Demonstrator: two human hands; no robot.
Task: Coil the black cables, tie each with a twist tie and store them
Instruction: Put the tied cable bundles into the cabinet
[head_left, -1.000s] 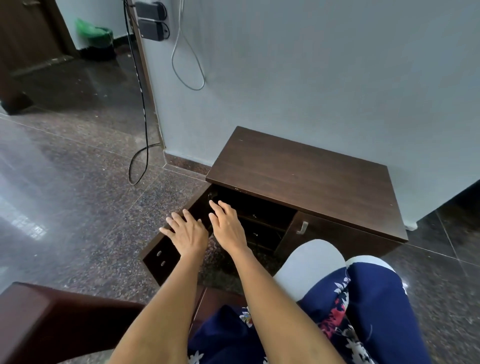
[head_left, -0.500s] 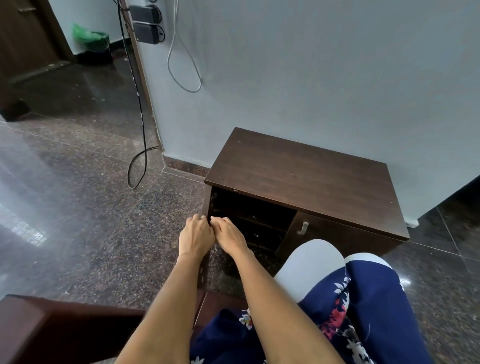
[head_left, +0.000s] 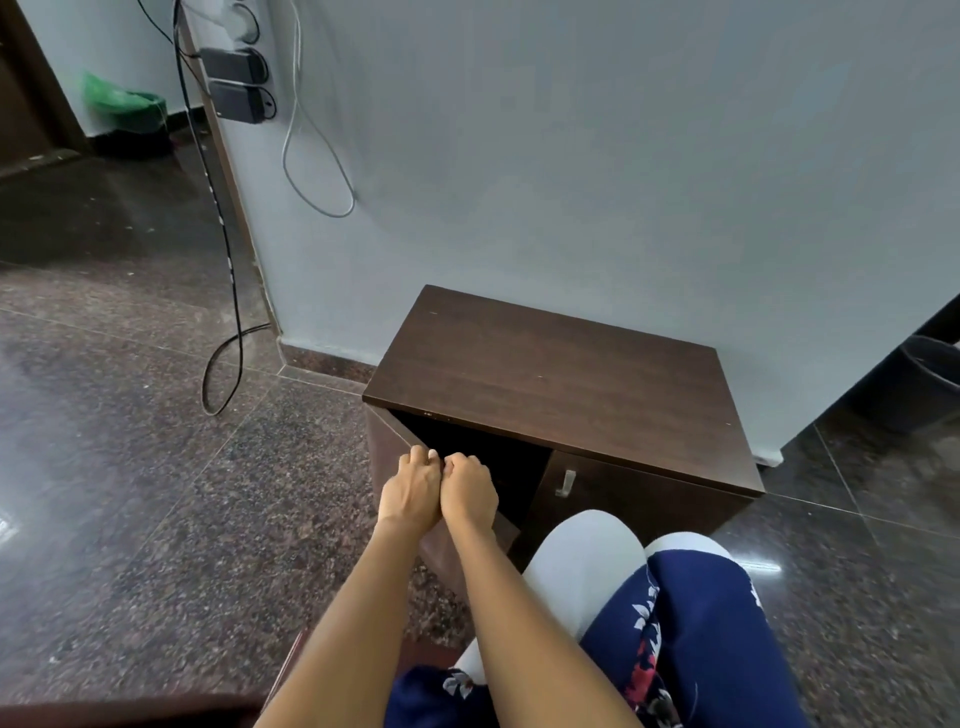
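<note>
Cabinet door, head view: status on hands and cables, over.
Left hand and right hand side by side, fingers curled at the cabinet door edge. Door partly open. No coiled cables visible; interior dark. Nothing blocking.

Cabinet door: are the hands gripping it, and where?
Both the left hand and right hand curl over the top edge of the left cabinet door, side by side.

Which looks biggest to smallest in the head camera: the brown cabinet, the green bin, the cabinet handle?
1. Brown cabinet
2. Green bin, though it stands farther away, so its real size is unsure
3. Cabinet handle
</note>
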